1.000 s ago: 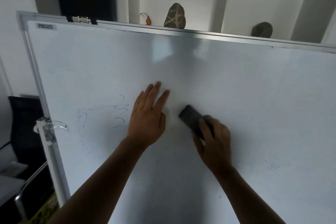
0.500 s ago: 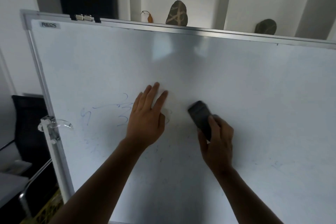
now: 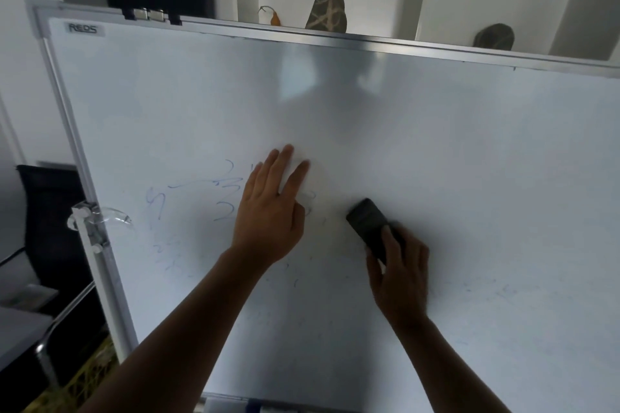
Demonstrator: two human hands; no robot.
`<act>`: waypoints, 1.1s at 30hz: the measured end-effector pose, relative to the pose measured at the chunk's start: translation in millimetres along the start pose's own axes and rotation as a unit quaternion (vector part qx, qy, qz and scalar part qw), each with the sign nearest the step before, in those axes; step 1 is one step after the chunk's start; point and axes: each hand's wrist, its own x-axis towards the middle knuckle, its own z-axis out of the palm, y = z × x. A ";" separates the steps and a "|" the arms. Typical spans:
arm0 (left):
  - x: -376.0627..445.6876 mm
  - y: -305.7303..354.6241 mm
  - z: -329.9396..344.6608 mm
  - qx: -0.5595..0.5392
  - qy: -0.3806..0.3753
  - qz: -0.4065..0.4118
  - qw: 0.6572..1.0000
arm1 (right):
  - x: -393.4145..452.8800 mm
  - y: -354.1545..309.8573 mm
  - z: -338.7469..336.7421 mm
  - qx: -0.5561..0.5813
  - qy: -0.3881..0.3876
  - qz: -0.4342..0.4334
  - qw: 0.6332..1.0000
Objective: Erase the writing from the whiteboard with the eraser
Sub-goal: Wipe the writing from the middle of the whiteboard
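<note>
since a second ago our right hand (image 3: 399,282) has carried the eraser (image 3: 370,226) a little to the right across the whiteboard (image 3: 436,151), away from the other hand, while our left hand (image 3: 271,211) has stayed flat in about the same spot.

going left to right: at the upper left of the frame the whiteboard carries a small label (image 3: 83,28) that seems to read "reds", the only print we can make out. below it, left of centre, sits the remaining blue writing (image 3: 221,198), a few looping strokes we cannot read, with fainter scribbles under them toward the lower left. our left hand presses on the board just right of those strokes, fingers straight and slightly spread, holding nothing; it partly covers some marks. right of it, near the middle of the frame, the dark eraser lies tilted against the board, and our right hand grips its lower end, thumb on one side and fingers curled round the other.

as we judge it, the job is well along: the upper and right parts of the board look clean apart from faint blue smudges (image 3: 503,292) at the lower right. what is left is the blue writing left of and under our left hand, plus the small flecks below.
</note>
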 end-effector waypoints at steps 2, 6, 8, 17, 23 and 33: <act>-1.6 1.9 0.9 -0.003 0.000 0.006 1.000 | -10.0 0.2 2.4 -0.032 -0.031 -0.084 0.995; -4.8 2.5 2.2 -0.007 0.001 0.000 1.000 | -19.2 17.0 -1.2 -0.029 -0.030 -0.020 0.999; -6.2 1.8 4.1 -0.003 0.000 -0.005 1.000 | -26.1 17.4 -1.0 -0.032 -0.019 0.009 0.999; -10.7 12.1 17.0 -0.012 -0.014 0.003 1.000 | -34.1 16.0 -7.5 -0.030 -0.077 -0.110 0.990; -11.8 18.1 20.8 -0.024 -0.004 -0.012 1.000 | 8.7 0.3 -10.9 -0.025 -0.012 -0.059 0.998; -25.0 4.7 5.8 -0.022 0.016 -0.062 0.998 | 29.1 0.0 -12.7 -0.072 -0.115 -0.264 0.955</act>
